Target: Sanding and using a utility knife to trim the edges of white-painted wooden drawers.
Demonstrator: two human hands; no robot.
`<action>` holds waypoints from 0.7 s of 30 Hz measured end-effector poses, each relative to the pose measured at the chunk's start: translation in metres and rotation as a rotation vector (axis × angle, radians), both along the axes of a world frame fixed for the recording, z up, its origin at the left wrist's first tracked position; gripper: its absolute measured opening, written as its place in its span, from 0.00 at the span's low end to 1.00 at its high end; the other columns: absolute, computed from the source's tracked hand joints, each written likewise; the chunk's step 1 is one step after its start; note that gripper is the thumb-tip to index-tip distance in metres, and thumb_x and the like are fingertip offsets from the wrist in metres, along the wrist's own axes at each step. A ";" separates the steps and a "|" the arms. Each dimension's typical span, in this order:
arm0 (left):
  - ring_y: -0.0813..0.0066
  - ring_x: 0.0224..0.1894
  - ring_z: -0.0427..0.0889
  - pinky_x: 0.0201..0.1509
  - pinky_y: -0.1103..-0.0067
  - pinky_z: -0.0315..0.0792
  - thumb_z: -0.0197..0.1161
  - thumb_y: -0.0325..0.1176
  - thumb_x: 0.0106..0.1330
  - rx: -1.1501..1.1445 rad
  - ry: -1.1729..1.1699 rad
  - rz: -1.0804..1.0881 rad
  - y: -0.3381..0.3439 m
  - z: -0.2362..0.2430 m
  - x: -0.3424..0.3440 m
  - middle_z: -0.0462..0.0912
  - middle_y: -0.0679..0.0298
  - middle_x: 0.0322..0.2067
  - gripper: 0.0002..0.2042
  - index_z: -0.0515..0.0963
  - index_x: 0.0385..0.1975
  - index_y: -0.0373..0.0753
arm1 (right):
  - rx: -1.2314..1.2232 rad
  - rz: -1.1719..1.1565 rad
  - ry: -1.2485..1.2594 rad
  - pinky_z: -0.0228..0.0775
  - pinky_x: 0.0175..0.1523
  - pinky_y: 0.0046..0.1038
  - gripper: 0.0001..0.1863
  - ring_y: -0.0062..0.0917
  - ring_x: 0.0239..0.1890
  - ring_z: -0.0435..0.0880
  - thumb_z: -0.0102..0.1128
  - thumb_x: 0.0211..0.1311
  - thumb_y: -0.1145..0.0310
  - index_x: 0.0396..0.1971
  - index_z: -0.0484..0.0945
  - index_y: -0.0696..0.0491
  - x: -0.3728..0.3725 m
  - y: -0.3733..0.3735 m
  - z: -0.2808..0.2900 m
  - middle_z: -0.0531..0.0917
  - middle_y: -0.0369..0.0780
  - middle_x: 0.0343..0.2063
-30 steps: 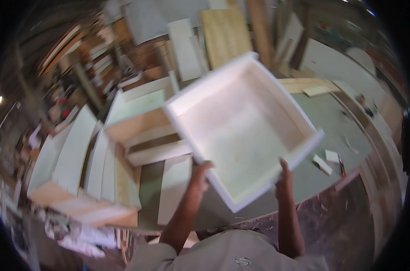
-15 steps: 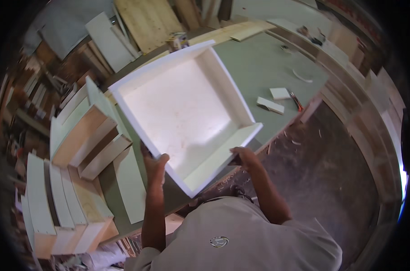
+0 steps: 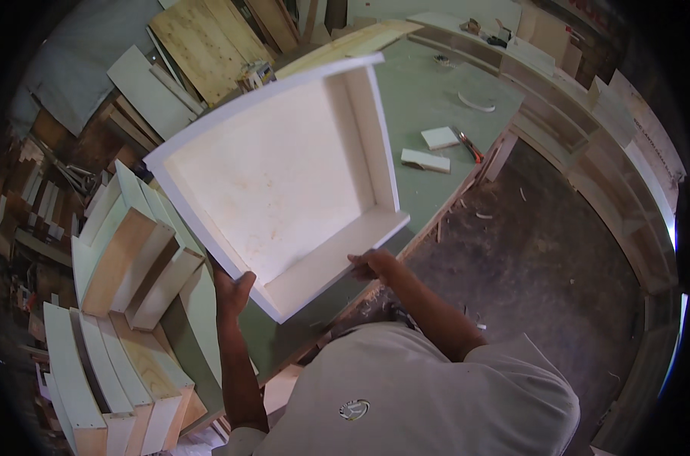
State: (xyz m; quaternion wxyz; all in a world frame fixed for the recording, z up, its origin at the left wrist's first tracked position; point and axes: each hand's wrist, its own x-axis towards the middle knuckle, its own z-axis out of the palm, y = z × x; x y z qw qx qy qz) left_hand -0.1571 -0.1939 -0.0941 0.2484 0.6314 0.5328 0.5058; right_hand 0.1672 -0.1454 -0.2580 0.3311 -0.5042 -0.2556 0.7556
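A white drawer box (image 3: 276,167) is held up tilted over the green worktop, its open side and flat inner bottom facing me. My left hand (image 3: 233,290) grips its left side close to the near corner, thumb on the rim and fingers hidden behind. On the near side wall, my right hand (image 3: 371,266) holds the rim with its fingers closed over the edge. Left of the box, several more white and bare-wood drawer boxes (image 3: 117,281) are stacked at the worktop's edge.
On the green worktop (image 3: 428,76) lie two small white offcuts (image 3: 427,159), red-handled pliers (image 3: 470,146) and a curved white strip (image 3: 475,102). A long open shelf frame (image 3: 565,121) curves along the right. Boards (image 3: 208,45) lean at the back; shavings dot the floor (image 3: 527,243).
The drawer box has swung a little, its far right corner tipping up and its near corner shifting left. Both hands keep their grip on it. My view has turned slightly to the right.
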 end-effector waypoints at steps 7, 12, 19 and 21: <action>0.46 0.58 0.71 0.66 0.64 0.64 0.60 0.27 0.52 -0.001 0.340 -0.044 0.026 -0.026 -0.024 0.68 0.41 0.56 0.34 0.60 0.62 0.24 | -0.122 -0.047 0.101 0.82 0.27 0.32 0.13 0.23 0.15 0.77 0.72 0.60 0.65 0.25 0.76 0.53 -0.014 0.020 -0.023 0.76 0.36 0.18; 0.45 0.53 0.74 0.60 0.61 0.68 0.61 0.29 0.56 0.010 0.298 0.011 0.023 -0.073 -0.010 0.72 0.40 0.50 0.27 0.66 0.56 0.21 | -0.074 0.041 -0.133 0.76 0.17 0.32 0.21 0.26 0.10 0.76 0.70 0.61 0.55 0.26 0.77 0.59 0.016 0.049 -0.038 0.78 0.42 0.17; 0.44 0.54 0.77 0.61 0.60 0.70 0.61 0.30 0.62 0.072 0.240 0.123 0.003 -0.121 0.026 0.72 0.37 0.53 0.27 0.65 0.57 0.18 | 0.133 0.392 -0.455 0.76 0.17 0.33 0.29 0.30 0.13 0.79 0.65 0.64 0.48 0.31 0.81 0.67 0.094 0.069 -0.023 0.83 0.47 0.23; 0.52 0.58 0.74 0.63 0.64 0.68 0.62 0.27 0.64 -0.037 0.214 0.091 -0.006 -0.116 0.027 0.71 0.41 0.55 0.27 0.62 0.59 0.19 | 0.272 0.398 -0.361 0.77 0.18 0.33 0.31 0.31 0.16 0.82 0.65 0.64 0.48 0.33 0.81 0.69 0.132 0.080 -0.023 0.84 0.47 0.24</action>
